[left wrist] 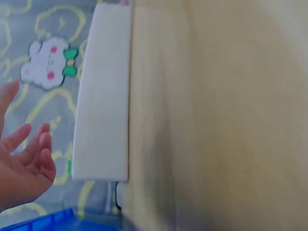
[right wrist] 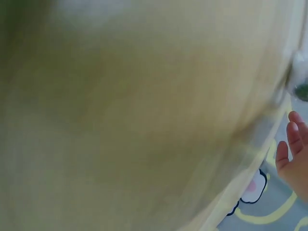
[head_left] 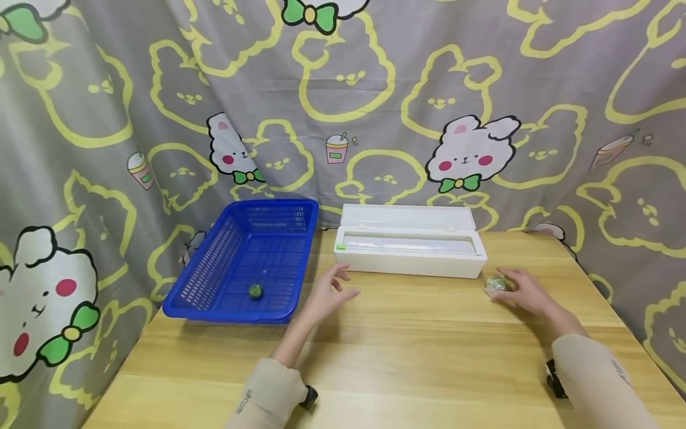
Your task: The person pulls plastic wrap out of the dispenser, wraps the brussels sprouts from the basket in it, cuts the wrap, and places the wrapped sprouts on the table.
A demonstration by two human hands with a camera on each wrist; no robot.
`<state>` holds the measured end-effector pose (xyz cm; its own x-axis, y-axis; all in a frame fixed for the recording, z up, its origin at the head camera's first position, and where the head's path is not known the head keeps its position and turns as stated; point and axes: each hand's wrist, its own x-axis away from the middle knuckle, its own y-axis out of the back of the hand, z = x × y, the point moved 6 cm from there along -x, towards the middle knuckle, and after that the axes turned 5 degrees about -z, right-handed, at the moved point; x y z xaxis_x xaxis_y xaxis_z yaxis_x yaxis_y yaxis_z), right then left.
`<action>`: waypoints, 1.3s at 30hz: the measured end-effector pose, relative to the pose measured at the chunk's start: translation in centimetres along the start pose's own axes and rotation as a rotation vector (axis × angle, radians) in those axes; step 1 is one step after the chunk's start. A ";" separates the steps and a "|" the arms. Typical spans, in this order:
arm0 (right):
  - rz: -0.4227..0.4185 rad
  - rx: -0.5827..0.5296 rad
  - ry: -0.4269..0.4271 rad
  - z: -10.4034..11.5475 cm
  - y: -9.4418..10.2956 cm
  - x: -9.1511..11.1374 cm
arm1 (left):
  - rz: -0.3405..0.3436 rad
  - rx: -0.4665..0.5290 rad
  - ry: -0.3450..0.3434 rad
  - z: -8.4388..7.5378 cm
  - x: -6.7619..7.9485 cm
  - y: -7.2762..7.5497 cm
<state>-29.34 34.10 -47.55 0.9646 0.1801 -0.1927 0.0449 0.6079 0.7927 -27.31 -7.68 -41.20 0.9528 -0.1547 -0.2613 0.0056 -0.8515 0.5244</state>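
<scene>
1. Over to the right hand (head_left: 527,292): thumb and forefinger curve around a small wrapped green ball (head_left: 495,284); whether they pinch it or merely frame it, I cannot tell; the ball sits just off the white box's right front corner, clear film glinting.

2. Across to the left hand (head_left: 331,292): grasping nothing, fingers loosely bent, poised in the air between basket and box.

3. Down the arms: lettering on the left sleeve (head_left: 266,390), too small to read; a dark mark on the right sleeve (head_left: 600,375), also unreadable; a black device (head_left: 309,398) sits at the left wrist, another black device (head_left: 555,379) at the right.

4. Centre stage, the white box (head_left: 409,264): long and low, lid (head_left: 409,216) tipped back behind it; a bright green tab (head_left: 340,246) at its left end, any print illegible.

5. Left side, the blue basket (head_left: 230,316): a second green ball (head_left: 256,291) lies inside, towards the near end.

6. Beneath it all, a wooden table (head_left: 407,351); behind, a grey curtain (head_left: 370,190) with yellow outlines, white rabbits and pink cups (head_left: 336,149) bearing green labels; I can make out no words there.
</scene>
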 end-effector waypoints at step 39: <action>-0.173 -0.185 -0.048 4.2 -0.4 -6.1 | -0.337 -0.156 0.184 4.8 -9.1 -3.4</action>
<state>-34.13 29.57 -44.27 0.9581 0.0266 -0.2852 0.1665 0.7584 0.6301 -37.45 -5.79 -44.45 0.9281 0.2242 -0.2973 0.3590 -0.7509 0.5543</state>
